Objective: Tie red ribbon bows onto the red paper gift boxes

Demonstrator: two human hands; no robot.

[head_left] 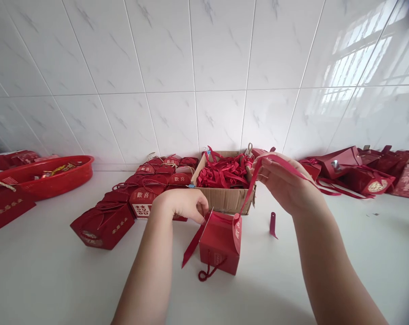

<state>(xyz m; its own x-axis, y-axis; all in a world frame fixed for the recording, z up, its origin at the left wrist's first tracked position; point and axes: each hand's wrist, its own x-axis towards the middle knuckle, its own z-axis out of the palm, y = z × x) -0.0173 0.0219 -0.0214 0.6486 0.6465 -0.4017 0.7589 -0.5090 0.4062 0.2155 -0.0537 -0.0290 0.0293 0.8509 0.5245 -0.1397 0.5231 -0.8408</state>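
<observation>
A small red gift box (217, 241) stands in front of me, with a dark red cord loop (209, 273) hanging on its near side. A red ribbon (251, 193) rises from its right flap and drapes over my right hand (280, 183), whose curled fingers hold it. At the box's upper left edge is my left hand (187, 204), its fingers pinched together where the ribbon's short tail (194, 246) comes out. The tail slants down to the left. My left fingertips are partly hidden.
Behind the box is a cardboard carton (224, 198) full of red ribbons (223, 171). Closed red boxes (104, 221) are grouped to the left, beside a red basin (85, 174) with sweets. More boxes (367, 178) lie at right. A short red strip (273, 224) lies on the white counter.
</observation>
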